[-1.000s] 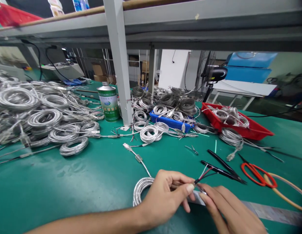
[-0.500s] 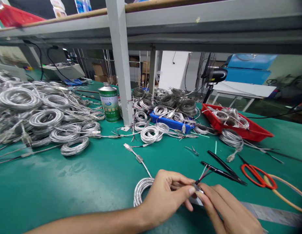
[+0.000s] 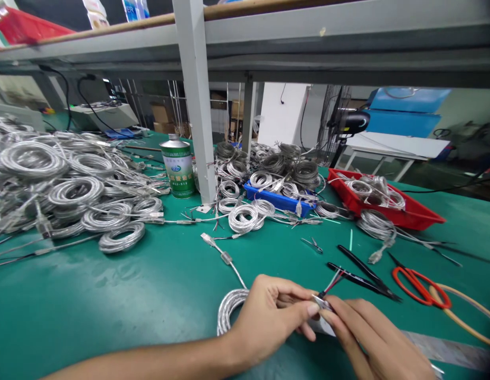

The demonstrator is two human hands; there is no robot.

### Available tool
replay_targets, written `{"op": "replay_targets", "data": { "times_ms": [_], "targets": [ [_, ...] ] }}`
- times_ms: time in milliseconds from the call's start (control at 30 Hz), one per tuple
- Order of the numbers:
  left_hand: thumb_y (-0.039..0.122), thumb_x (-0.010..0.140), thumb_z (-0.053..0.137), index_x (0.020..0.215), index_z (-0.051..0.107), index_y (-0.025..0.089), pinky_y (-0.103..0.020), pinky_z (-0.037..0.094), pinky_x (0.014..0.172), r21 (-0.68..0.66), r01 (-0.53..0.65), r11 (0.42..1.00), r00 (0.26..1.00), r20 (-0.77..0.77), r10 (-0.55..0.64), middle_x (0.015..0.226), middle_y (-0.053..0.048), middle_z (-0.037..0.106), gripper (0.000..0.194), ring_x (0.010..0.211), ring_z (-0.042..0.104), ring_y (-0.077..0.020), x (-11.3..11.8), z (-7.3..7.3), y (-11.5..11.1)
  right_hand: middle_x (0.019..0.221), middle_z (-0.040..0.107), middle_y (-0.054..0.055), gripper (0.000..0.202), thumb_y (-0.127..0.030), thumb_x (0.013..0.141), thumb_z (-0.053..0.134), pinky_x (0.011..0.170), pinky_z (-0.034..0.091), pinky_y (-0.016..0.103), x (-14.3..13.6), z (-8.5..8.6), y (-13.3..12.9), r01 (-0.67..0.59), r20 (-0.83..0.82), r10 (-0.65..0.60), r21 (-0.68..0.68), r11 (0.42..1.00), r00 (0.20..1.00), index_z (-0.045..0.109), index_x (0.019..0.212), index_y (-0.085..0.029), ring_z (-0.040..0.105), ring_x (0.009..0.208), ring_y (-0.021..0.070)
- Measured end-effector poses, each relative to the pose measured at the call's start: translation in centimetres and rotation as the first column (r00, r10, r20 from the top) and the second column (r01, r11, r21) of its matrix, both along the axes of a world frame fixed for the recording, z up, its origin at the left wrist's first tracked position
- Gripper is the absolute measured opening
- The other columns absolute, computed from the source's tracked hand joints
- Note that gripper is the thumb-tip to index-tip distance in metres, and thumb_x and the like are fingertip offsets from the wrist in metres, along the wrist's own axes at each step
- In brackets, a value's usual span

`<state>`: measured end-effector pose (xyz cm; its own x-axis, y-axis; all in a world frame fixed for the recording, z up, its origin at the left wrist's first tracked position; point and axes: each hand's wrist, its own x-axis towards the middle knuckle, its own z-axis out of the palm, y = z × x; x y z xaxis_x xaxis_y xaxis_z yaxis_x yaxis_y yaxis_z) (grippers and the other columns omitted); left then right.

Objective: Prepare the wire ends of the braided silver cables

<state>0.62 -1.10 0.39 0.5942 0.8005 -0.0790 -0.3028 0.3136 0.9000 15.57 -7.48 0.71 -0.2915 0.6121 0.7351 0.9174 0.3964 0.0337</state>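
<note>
My left hand [image 3: 274,314] is closed in a pinch on the end of a clear-jacketed USB cable [image 3: 232,309], whose coil lies beside my wrist. Past the fingertips stick out thin loose wires [image 3: 332,281], red, black and white. Meeting it there, my right hand [image 3: 367,332] pinches a small shiny silver piece [image 3: 320,303] against the cable end; its full shape is hidden by the fingers. Below the fingertips shows a pale flat strip [image 3: 323,326]. The cable's USB plug [image 3: 207,239] rests on the green table.
Black-handled cutters [image 3: 364,274], orange-handled scissors [image 3: 415,285] and a small metal clip [image 3: 312,245] lie beyond my right hand. Coiled cables [image 3: 78,190] heap at left, near a green can [image 3: 177,169] and shelf post [image 3: 197,105]. Blue [image 3: 276,199] and red [image 3: 419,214] trays hold more.
My right hand has shifted slightly right, and the silver piece at the fingertips now shows more. My left hand stays in place on the cable.
</note>
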Motion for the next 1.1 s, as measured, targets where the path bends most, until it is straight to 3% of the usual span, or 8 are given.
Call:
{"op": "replay_targets", "data": {
  "times_ms": [267, 467, 1100],
  "targets": [
    [0.03, 0.069, 0.068, 0.083, 0.067, 0.008, -0.017, 0.041, 0.044, 0.041, 0.014, 0.999, 1.0, 0.002, -0.014, 0.062, -0.004, 0.064, 0.026, 0.043, 0.056, -0.0073, -0.1, 0.0, 0.0, 0.073, 0.066, 0.006, 0.021, -0.024, 0.088, 0.043, 0.054, 0.048, 0.02, 0.8, -0.6, -0.4, -0.047, -0.042, 0.044, -0.072, 0.996, 0.998, 0.06, 0.095, -0.014, 0.064, 0.061, 0.0131],
    [0.032, 0.076, 0.061, 0.089, 0.068, 0.011, -0.016, 0.036, 0.044, 0.126, 0.04, 0.991, 0.998, -0.042, -0.035, 0.06, -0.002, 0.06, 0.026, 0.041, 0.05, -0.0043, -0.4, 0.0, 0.0, 0.074, 0.067, 0.007, 0.018, -0.021, 0.086, 0.044, 0.055, 0.047, 0.022, 0.6, -0.7, -0.4, -0.047, -0.08, 0.042, -0.071, 0.996, 0.996, 0.06, 0.091, -0.013, 0.064, 0.063, 0.0152],
    [0.028, 0.076, 0.062, 0.089, 0.068, 0.009, -0.017, 0.039, 0.044, 0.149, 0.018, 0.989, 0.999, -0.033, -0.013, 0.063, -0.004, 0.061, 0.024, 0.042, 0.051, -0.0047, -0.3, -0.3, -0.3, 0.062, 0.07, 0.008, 0.03, -0.021, 0.088, 0.038, 0.047, 0.049, 0.024, 0.0, 0.6, -0.1, -0.005, -0.03, 0.004, -0.028, 1.0, 1.0, 0.064, 0.077, -0.012, 0.067, 0.058, 0.0189]
  ]
}}
